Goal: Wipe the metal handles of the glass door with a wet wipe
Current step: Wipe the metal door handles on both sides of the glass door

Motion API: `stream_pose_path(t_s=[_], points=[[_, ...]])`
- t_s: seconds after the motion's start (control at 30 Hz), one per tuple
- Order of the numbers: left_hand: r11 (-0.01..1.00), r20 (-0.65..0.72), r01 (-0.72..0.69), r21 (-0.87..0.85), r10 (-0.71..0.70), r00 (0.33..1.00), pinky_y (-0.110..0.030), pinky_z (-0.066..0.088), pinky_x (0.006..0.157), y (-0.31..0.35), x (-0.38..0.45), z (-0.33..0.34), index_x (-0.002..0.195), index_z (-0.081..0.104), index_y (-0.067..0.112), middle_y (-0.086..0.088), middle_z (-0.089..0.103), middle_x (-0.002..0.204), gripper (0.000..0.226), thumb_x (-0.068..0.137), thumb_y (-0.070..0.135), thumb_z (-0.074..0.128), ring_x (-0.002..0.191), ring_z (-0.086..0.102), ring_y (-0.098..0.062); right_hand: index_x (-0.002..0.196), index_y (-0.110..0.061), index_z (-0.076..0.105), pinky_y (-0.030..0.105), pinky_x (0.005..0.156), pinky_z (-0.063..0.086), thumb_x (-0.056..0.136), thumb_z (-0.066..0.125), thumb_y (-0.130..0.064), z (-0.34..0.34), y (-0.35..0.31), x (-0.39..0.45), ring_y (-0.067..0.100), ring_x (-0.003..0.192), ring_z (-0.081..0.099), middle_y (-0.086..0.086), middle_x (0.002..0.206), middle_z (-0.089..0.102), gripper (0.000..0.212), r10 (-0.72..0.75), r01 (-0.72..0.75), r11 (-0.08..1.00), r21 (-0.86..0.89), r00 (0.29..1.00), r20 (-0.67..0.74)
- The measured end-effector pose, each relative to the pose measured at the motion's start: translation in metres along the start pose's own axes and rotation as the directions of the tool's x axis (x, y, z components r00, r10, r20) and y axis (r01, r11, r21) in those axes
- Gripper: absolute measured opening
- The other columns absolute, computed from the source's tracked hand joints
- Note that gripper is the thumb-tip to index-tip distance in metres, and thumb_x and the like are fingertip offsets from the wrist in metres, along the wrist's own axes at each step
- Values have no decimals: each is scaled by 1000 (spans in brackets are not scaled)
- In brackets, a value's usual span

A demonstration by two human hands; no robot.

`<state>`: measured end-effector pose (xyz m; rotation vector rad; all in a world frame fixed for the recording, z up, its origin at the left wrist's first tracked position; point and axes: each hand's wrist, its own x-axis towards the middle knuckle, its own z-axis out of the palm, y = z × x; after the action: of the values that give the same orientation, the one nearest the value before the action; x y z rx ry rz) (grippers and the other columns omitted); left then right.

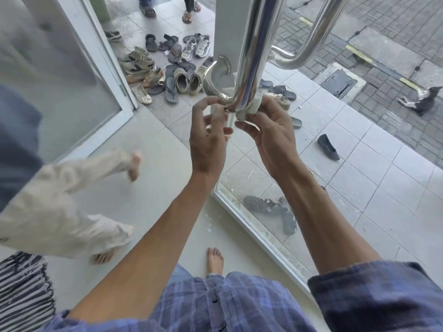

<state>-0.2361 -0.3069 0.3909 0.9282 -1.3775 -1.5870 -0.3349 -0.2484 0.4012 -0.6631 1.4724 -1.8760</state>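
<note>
Right hand (268, 133): raised, palm up, grip pinching a wet wipe (247, 110) against the metal handle (249, 68) bend.
Left hand (208, 137): raised, fingers loosely spread, fingertips touching the bend, holding nothing.

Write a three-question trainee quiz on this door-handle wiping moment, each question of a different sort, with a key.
1. True or false: the right hand presses the wet wipe against the bottom bend of the near metal handle.
2. Multiple choice: the left hand is A) gripping the far handle behind the glass, B) at the near handle's lower bend with its fingers spread, C) resting on the floor.
3. Fill in: on the paving outside at right lies a ____.

Key: 1 true; 2 B; 3 cat.
</note>
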Motion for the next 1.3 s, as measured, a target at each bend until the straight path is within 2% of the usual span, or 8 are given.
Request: stream_pose_path(t_s=[0.17, 0.37, 0.53, 0.63, 0.7, 0.93, 1.1, 1.3], points=[[999, 43, -33, 21, 32, 999, -22, 52, 68, 6, -2, -1, 120, 61, 27, -4, 71, 105, 20, 104, 25, 50, 77, 68, -15, 107, -5, 61, 34, 81, 56, 93, 57, 10, 3, 3, -13, 24, 86, 68, 18, 100, 67, 20, -82, 83, 996, 16, 994, -71], [996, 71, -85, 32, 82, 994, -21, 52, 72, 13, -6, -3, 112, 63, 34, -2, 72, 97, 17, 103, 25, 52, 82, 68, -13, 93, -11, 59, 40, 82, 58, 89, 68, 5, 12, 0, -20, 24, 90, 70, 5, 93, 70, 19, -270, 242, 952, -187, 952, -143], [991, 66, -125, 46, 122, 990, -26, 56, 76, 13, -7, 0, 118, 65, 30, 4, 73, 96, 20, 102, 27, 53, 84, 70, -13, 84, -20, 52, 31, 75, 55, 86, 76, -4, 21, 1, -19, 12, 85, 60, 1, 96, 57, 29, -428, 357, 870, -341, 889, -162], [990, 40, -140, 31, 139, 990, -21, 55, 74, 13, -7, 0, 119, 63, 33, 2, 74, 105, 23, 104, 23, 49, 91, 72, -17, 90, -18, 47, 25, 71, 49, 84, 78, -6, 27, 2, -13, -1, 71, 52, -14, 80, 53, 34, -372, 295, 894, -337, 909, -190], [990, 20, -141, 19, 141, 990, -18, 54, 73, 14, -6, -1, 113, 63, 36, 3, 73, 101, 24, 104, 19, 49, 89, 70, -17, 95, -17, 46, 28, 73, 51, 83, 79, -7, 24, 5, -10, 3, 71, 55, -9, 80, 56, 36, -331, 258, 903, -344, 927, -174], [998, -5, -66, -13, 66, 998, -22, 55, 73, 8, -4, 1, 114, 61, 19, -7, 73, 94, 18, 105, 16, 46, 85, 70, -25, 121, -3, 57, 45, 90, 57, 86, 78, -15, 19, 0, -9, 18, 100, 69, 7, 110, 71, 43, -197, 167, 921, -352, 979, -50], [997, -23, -79, -4, 79, 997, -28, 57, 75, 7, -1, -1, 114, 61, 18, -9, 71, 90, 19, 105, 19, 45, 87, 70, -28, 120, -7, 58, 53, 95, 53, 85, 79, -9, 20, -9, -11, 18, 103, 70, 4, 111, 73, 41, -265, 223, 913, -342, 961, -80], [998, -34, -57, 22, 58, 998, -28, 57, 74, 6, 5, -6, 116, 62, 18, -3, 71, 89, 21, 106, 19, 43, 77, 68, -16, 106, -12, 62, 38, 80, 55, 87, 74, -25, 30, -13, 2, 22, 93, 65, 9, 97, 69, 26, -197, 191, 873, -449, 980, 34]])
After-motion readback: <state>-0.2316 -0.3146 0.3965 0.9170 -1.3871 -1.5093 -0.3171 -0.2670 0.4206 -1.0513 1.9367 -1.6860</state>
